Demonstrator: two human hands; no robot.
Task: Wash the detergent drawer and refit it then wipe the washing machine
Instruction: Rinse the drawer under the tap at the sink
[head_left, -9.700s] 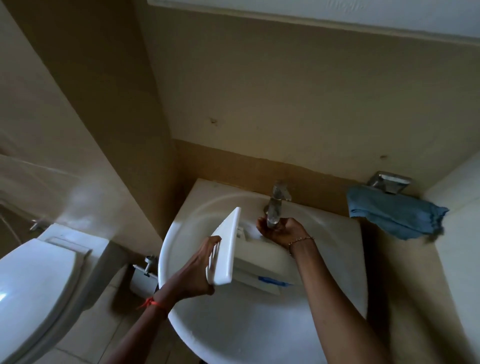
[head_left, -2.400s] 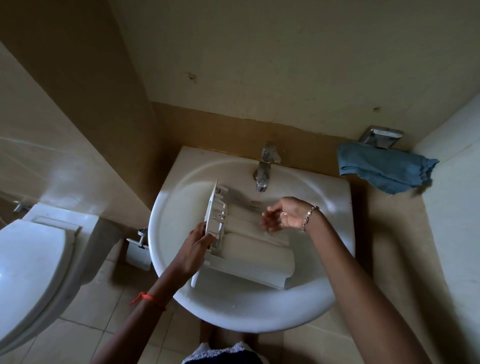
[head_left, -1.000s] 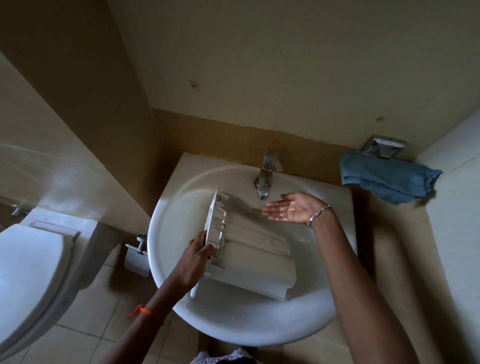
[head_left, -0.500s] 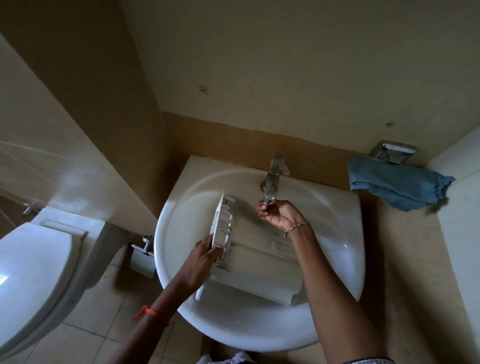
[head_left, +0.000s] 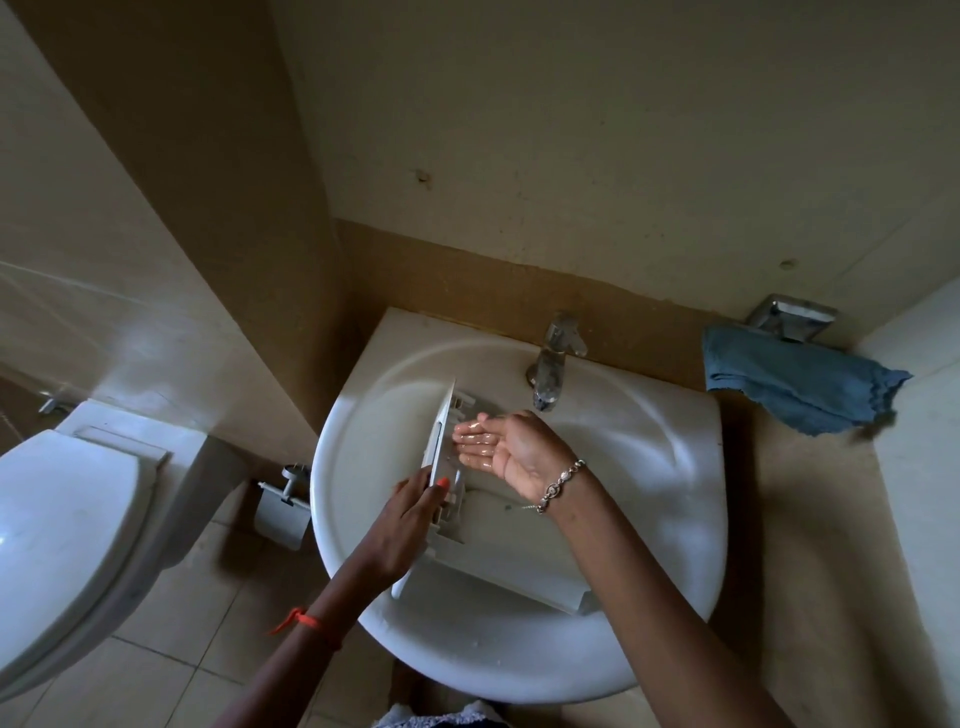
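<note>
Left hand (head_left: 410, 519) grips the front panel of the detergent drawer (head_left: 483, 577), thumb curled over its edge. Drawer lies inside the washbasin (head_left: 675, 467), panel end standing up on the left side. Right hand (head_left: 498, 447) is palm up, wet, fingers straight and together, just beside the panel and below the tap (head_left: 550, 364). Blue cloth (head_left: 795, 384) hangs far right. Toilet (head_left: 67, 519) is on the left.

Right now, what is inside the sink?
The white detergent drawer lies in the sink, its front panel gripped by the left hand. The wet right hand is open above it. The drawer and both hands cover the bottom, so what lies beneath them cannot be seen.
</note>
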